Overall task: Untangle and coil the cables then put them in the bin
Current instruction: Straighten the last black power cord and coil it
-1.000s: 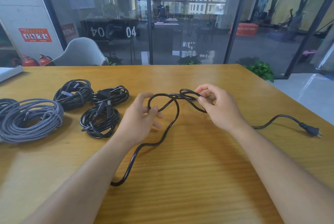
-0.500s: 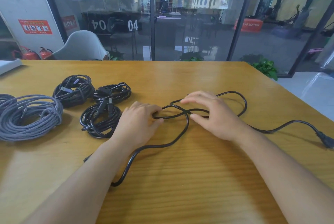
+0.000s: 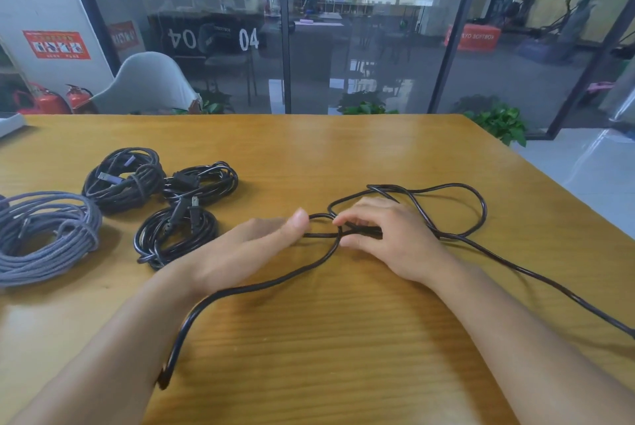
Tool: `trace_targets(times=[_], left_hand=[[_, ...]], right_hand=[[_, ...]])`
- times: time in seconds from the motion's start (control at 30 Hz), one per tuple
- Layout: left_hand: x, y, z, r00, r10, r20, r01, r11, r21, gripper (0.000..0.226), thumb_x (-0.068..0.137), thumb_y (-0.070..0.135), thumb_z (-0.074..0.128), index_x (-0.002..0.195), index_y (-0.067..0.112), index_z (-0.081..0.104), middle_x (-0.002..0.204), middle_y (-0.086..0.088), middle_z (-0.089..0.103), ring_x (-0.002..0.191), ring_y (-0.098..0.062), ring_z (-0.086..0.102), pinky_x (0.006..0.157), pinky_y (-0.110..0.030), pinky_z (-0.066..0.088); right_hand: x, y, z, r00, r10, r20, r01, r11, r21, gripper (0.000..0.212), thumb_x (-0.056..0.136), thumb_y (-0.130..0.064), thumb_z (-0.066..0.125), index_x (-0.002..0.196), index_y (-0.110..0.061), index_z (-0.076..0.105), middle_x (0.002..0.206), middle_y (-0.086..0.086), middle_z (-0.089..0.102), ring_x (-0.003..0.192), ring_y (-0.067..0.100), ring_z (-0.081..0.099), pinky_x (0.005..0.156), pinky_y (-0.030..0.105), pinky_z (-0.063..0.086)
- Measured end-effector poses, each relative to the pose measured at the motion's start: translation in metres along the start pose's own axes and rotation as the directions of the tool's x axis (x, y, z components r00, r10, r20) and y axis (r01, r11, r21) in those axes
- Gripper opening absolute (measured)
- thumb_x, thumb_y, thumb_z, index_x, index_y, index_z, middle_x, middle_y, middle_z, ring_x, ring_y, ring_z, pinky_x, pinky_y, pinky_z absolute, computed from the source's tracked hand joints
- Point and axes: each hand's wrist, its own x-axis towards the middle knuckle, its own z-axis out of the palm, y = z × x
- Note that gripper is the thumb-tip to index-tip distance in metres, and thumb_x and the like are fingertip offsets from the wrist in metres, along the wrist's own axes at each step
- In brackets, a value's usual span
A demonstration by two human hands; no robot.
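While both hands work the loose black cable [image 3: 477,205] mid-table, a gray coil [image 3: 44,235] and three black coils [image 3: 175,235] sit well off to the left of the grip. Left hand [image 3: 247,249] lies mostly flat, thumb touching the cable's crossing. Right hand [image 3: 388,235] pinches that crossing, fingers curled; loops fan out just beyond it, rest trailing right across the wooden table [image 3: 343,338].

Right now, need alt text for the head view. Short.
Two bare hands, the left hand and the right hand, work a loose black cable that loops and crosses itself on a wooden table. To the left lie three coiled black cables and a coiled grey cable. No bin is in view.
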Motion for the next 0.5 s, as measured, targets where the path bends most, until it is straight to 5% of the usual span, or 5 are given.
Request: trace_targets(times=[0.07,0.17,0.23,0.37,0.5], left_hand=[[0.0,-0.002,-0.001,0.996,0.051,0.078,-0.059,0.993,0.1,0.104,0.061,0.106,0.042,0.145,0.046,0.053,0.133,0.043,0.05,0.123,0.028,0.04,0.104,-0.006,0.034],[0.003,-0.004,0.0,0.994,0.091,0.066,-0.102,0.978,0.18,0.07,0.082,0.083,0.061,0.142,0.047,0.054,0.136,0.033,0.058,0.128,0.015,0.047,0.114,-0.025,0.038],[0.005,-0.004,0.002,0.991,0.133,0.004,-0.132,0.985,0.114,0.042,0.097,0.063,0.054,0.132,0.043,0.066,0.123,0.03,0.068,0.117,0.012,0.057,0.106,-0.021,0.043],[0.011,-0.011,0.007,0.987,0.112,-0.112,-0.097,0.987,0.127,0.047,0.098,0.077,0.034,0.124,0.056,0.067,0.114,-0.009,0.076,0.096,-0.012,0.063,0.1,-0.048,0.053],[0.014,-0.013,0.008,0.954,0.013,-0.298,0.016,0.995,0.095,0.044,0.1,0.06,0.041,0.12,0.04,0.073,0.107,0.022,0.075,0.1,-0.023,0.071,0.091,-0.04,0.056]], right_hand=[[0.0,-0.003,0.001,0.997,-0.018,-0.081,0.018,1.0,0.009,0.019,0.097,-0.052,0.064,0.11,-0.041,0.071,0.099,-0.021,0.063,0.099,0.006,0.058,0.084,0.032,0.049],[0.0,-0.012,0.002,0.977,-0.019,-0.212,0.028,0.999,0.039,0.032,0.1,-0.058,0.05,0.1,-0.034,0.07,0.085,-0.019,0.06,0.084,0.007,0.058,0.07,0.031,0.047],[-0.001,-0.015,0.004,0.976,0.018,-0.219,-0.008,0.999,0.046,0.038,0.103,-0.06,0.043,0.095,-0.033,0.068,0.08,-0.014,0.065,0.076,0.01,0.06,0.067,0.035,0.048],[-0.002,-0.019,-0.001,0.987,0.127,-0.093,-0.116,0.986,0.12,0.038,0.102,-0.062,0.044,0.092,-0.036,0.069,0.072,-0.001,0.066,0.064,0.014,0.057,0.065,0.036,0.046],[-0.006,-0.01,-0.014,0.979,0.163,0.123,-0.185,0.961,0.204,0.016,0.099,-0.045,0.067,0.113,-0.041,0.074,0.088,-0.008,0.07,0.079,0.009,0.059,0.073,0.021,0.046]])
